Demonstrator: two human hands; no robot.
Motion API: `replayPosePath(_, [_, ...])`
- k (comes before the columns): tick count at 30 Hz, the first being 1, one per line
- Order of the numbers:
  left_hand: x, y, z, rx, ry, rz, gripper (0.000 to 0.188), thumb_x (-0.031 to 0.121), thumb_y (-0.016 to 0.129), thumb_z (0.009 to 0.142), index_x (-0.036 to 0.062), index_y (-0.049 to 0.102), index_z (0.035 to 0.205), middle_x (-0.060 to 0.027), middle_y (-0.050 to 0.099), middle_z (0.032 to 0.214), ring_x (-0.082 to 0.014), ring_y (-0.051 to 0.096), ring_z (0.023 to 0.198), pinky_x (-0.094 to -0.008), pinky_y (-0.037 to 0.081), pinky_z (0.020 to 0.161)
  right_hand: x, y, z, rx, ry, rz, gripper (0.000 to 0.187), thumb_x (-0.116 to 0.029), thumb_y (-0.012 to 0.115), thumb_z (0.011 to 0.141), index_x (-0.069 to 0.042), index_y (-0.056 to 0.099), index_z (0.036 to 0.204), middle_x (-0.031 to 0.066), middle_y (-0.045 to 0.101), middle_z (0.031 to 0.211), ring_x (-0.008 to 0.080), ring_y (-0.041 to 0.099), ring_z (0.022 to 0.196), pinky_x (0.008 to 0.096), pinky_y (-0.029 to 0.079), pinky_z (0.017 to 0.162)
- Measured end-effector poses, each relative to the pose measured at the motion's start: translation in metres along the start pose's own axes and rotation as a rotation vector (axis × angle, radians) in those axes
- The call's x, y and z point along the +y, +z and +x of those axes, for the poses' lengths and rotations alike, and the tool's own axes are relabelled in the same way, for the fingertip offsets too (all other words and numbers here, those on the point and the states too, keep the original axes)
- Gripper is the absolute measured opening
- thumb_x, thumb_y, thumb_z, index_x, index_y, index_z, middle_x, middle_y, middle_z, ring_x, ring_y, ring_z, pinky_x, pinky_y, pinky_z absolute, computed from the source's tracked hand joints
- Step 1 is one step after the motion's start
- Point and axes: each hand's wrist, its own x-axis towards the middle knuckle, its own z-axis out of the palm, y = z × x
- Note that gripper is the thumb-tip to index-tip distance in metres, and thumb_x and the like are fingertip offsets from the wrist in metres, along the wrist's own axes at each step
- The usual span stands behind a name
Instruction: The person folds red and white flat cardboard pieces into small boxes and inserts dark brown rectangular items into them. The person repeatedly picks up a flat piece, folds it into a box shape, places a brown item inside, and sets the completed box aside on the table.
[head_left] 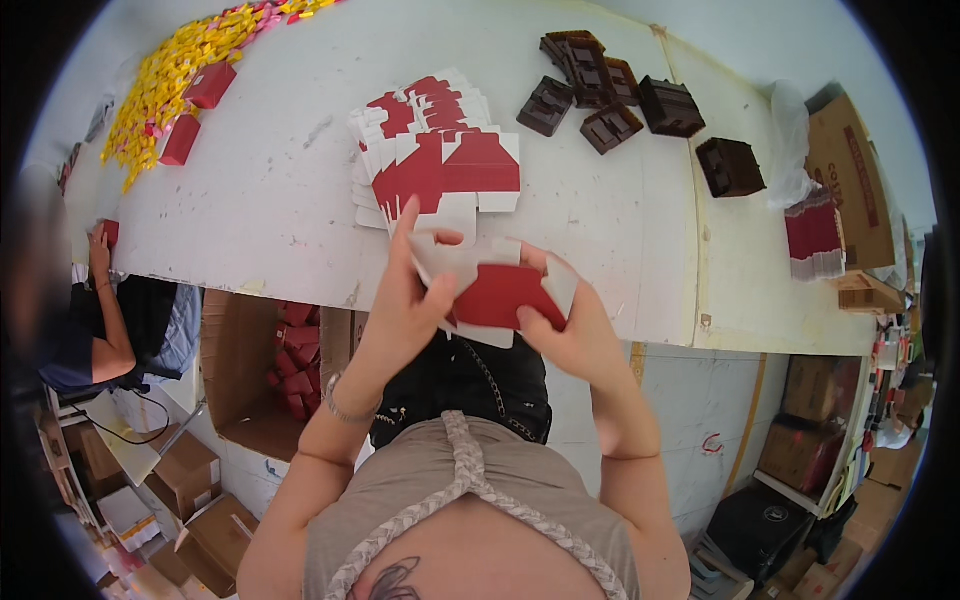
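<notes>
A small red carton [505, 296] with white inner flaps is between my hands, just off the near edge of the table. Its top flaps stand up and apart. My left hand [408, 290] grips the carton's left side, thumb on the near side and index finger stretched upward. On the other side my right hand [565, 325] holds the carton, its thumb pressed on the red front panel and its fingers behind. Beyond my hands lies a fanned pile of flat red-and-white carton blanks [480, 165].
Several dark brown plastic trays [590, 80] lie at the back right. Small yellow packets [165, 80] are heaped far left near red boxes [178, 140]. Below the table's left edge stands a cardboard box [240, 370] holding red cartons. A co-worker's arm [110, 310] reaches in at left.
</notes>
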Motion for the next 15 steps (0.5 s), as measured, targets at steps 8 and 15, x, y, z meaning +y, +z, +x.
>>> replayPosePath(8, [-0.021,-0.023,-0.066,-0.065,-0.375,-0.549,0.065,0.039,0.058,0.087,-0.0047,0.047,0.134,-0.0023,0.053,0.094,-0.0121,0.051,0.093,-0.0222,0.041,0.08,0.034,0.046,-0.055,0.017,0.22,0.472,0.033,-0.003,0.073,0.075,-0.004,0.052,0.1,0.0073,0.051,0.115,0.0147,0.052,0.106,0.0295,0.044,0.089])
replayPosePath(15, [-0.039,-0.034,-0.1,-0.064,-0.576,-0.736,0.047,0.022,0.061,0.092,0.0014,0.045,0.131,0.0017,0.053,0.067,-0.0114,0.056,0.078,-0.0197,0.042,0.069,0.073,0.065,-0.085,-0.136,0.379,1.146,0.013,-0.006,0.06,0.087,-0.006,0.05,0.079,0.0068,0.053,0.104,0.0184,0.051,0.109,0.0351,0.039,0.096])
